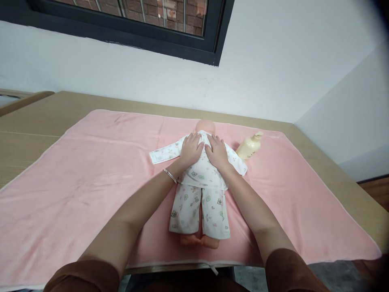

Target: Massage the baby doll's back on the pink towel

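Observation:
A baby doll point(199, 194) in white printed pyjamas lies on a pink towel point(91, 174), head away from me, feet at the near edge. My left hand point(191, 148) lies flat on the doll's upper body at its left shoulder, fingers stretched out; a silver bracelet sits on that wrist. My right hand point(216, 151) rests flat beside it on the other shoulder, fingers together and extended. The two hands nearly touch over the chest. Only the top of the doll's head point(206, 126) shows above my fingers.
A cream pump bottle point(249, 147) lies tilted on the towel just right of the doll's sleeve. The towel covers a wooden table point(36, 121) set against a white wall under a dark-framed window. The table's right edge drops to the floor.

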`<state>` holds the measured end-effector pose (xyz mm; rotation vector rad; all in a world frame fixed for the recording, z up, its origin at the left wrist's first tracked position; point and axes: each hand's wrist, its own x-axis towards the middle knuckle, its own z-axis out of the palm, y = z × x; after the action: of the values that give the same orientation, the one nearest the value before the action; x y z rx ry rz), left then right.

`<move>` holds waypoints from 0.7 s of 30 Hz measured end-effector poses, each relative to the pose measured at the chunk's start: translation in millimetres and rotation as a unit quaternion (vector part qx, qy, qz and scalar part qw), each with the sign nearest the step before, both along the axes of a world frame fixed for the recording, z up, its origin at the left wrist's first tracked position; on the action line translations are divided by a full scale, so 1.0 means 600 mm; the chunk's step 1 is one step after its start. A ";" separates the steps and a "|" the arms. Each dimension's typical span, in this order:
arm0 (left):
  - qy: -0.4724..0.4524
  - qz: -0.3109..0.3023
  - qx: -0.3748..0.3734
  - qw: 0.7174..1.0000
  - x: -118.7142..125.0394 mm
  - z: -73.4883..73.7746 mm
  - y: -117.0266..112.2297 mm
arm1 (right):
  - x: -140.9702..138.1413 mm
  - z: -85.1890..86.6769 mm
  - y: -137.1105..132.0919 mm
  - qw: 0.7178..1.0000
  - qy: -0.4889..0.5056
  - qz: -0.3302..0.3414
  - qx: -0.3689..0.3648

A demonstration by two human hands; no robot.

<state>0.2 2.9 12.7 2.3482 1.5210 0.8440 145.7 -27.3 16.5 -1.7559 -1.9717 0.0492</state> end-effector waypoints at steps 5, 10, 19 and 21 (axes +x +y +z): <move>0.022 -0.010 -0.004 1.000 -0.001 -0.001 0.004 | 0.000 0.000 -0.001 1.000 -0.001 0.000 -0.004; 0.060 0.007 0.038 0.997 0.000 0.005 -0.006 | 0.006 0.001 0.005 1.000 0.016 -0.007 -0.018; 0.174 0.057 0.097 0.978 0.019 0.037 -0.071 | -0.027 0.042 -0.038 0.997 -0.054 -0.046 0.019; 0.161 0.053 0.088 0.982 0.016 0.037 -0.068 | -0.033 0.047 -0.047 0.997 -0.050 -0.054 0.020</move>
<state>9.9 -37.6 35.1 2.6569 1.7755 0.6688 125.7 -55.7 44.6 -1.8693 -1.9284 -0.1152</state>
